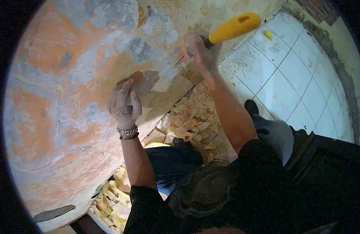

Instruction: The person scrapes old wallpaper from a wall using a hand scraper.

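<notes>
My right hand [203,50] is wrapped around a scraper with a thick yellow handle [234,28] that points up and to the right. The tool's reddish lower end [185,58] meets the wall [82,93], right by a ragged edge of patterned wallpaper [203,13]. To the left, my left hand [125,105] is held close to the wall with its fingers loosely bent and apart, nothing visible in them. A chain bracelet circles that wrist. Around both hands the wall shows patches of orange, grey and white. Dust coats my fingers.
Torn wallpaper scraps [187,123] are heaped on the floor along the wall's foot. More yellowish strips [113,199] lie at the lower left. White floor tiles [277,85] spread to the right, with a small yellow scrap [268,35] on them. My legs are bent beneath me.
</notes>
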`<state>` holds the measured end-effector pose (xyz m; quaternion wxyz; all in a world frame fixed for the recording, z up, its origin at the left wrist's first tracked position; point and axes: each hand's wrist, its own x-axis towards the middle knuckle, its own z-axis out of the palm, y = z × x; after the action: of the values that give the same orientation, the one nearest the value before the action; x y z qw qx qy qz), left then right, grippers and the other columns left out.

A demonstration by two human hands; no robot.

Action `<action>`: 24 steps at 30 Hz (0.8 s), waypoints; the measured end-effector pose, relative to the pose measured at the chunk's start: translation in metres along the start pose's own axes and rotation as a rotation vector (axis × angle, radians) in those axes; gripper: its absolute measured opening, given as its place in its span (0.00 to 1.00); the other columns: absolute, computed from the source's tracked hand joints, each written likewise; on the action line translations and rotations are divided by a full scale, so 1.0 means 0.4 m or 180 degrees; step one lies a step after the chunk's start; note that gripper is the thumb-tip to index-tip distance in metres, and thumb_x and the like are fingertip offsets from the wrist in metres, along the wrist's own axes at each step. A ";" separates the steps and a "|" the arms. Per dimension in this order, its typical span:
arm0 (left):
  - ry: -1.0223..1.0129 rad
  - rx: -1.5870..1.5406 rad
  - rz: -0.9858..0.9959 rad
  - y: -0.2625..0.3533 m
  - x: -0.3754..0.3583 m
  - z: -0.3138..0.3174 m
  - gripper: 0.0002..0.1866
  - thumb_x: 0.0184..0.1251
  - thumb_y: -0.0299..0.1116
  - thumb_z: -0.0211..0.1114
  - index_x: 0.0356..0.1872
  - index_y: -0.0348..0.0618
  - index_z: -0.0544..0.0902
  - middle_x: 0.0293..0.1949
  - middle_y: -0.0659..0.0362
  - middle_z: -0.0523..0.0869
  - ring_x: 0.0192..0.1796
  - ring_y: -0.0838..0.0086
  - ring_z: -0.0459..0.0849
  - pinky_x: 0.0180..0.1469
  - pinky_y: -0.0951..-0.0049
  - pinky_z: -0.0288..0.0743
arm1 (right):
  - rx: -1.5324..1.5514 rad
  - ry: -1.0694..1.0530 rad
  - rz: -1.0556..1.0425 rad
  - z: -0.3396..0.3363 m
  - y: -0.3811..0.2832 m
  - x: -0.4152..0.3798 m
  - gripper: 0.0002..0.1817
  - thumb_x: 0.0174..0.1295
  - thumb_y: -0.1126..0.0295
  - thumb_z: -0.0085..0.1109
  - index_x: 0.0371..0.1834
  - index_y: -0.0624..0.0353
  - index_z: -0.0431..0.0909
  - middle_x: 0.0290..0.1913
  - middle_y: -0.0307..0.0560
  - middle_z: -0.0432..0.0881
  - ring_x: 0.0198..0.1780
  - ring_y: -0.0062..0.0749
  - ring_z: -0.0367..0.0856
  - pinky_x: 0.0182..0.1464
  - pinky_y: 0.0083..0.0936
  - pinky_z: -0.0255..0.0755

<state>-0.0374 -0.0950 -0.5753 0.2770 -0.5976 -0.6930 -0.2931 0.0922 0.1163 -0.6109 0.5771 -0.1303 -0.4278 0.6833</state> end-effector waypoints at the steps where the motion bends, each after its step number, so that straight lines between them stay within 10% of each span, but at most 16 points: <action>1: -0.0014 0.0011 -0.0001 -0.002 0.003 0.000 0.11 0.64 0.30 0.58 0.43 0.38 0.84 0.40 0.49 0.87 0.43 0.57 0.86 0.46 0.65 0.79 | -0.0264 0.0041 -0.0265 0.004 -0.003 -0.001 0.18 0.58 0.61 0.64 0.15 0.56 0.72 0.15 0.28 0.69 0.18 0.15 0.68 0.21 0.21 0.62; 9: 0.0004 0.0128 0.0017 -0.001 0.005 0.005 0.11 0.65 0.31 0.58 0.43 0.38 0.84 0.39 0.50 0.87 0.42 0.57 0.86 0.46 0.64 0.79 | -0.0945 -0.0410 -0.0078 -0.029 0.064 -0.018 0.10 0.65 0.67 0.58 0.27 0.60 0.76 0.24 0.36 0.75 0.19 0.18 0.69 0.21 0.19 0.65; 14: -0.0028 0.0104 -0.0039 -0.003 -0.008 0.002 0.11 0.64 0.31 0.58 0.42 0.38 0.84 0.39 0.50 0.87 0.42 0.57 0.87 0.46 0.63 0.80 | 0.0274 -0.0159 0.0647 -0.063 0.177 -0.022 0.06 0.61 0.69 0.63 0.29 0.57 0.82 0.21 0.31 0.77 0.25 0.17 0.75 0.28 0.20 0.69; 24: 0.0189 0.0179 0.0171 -0.014 0.002 0.011 0.12 0.58 0.30 0.61 0.42 0.43 0.85 0.37 0.53 0.87 0.36 0.62 0.87 0.38 0.66 0.80 | -0.0307 -0.0047 0.0129 -0.044 0.109 -0.026 0.08 0.64 0.69 0.58 0.27 0.58 0.76 0.23 0.34 0.73 0.21 0.18 0.69 0.23 0.19 0.66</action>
<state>-0.0430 -0.0918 -0.5780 0.3219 -0.5990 -0.6761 -0.2836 0.0777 0.1160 -0.6570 0.5531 -0.1615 -0.4618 0.6743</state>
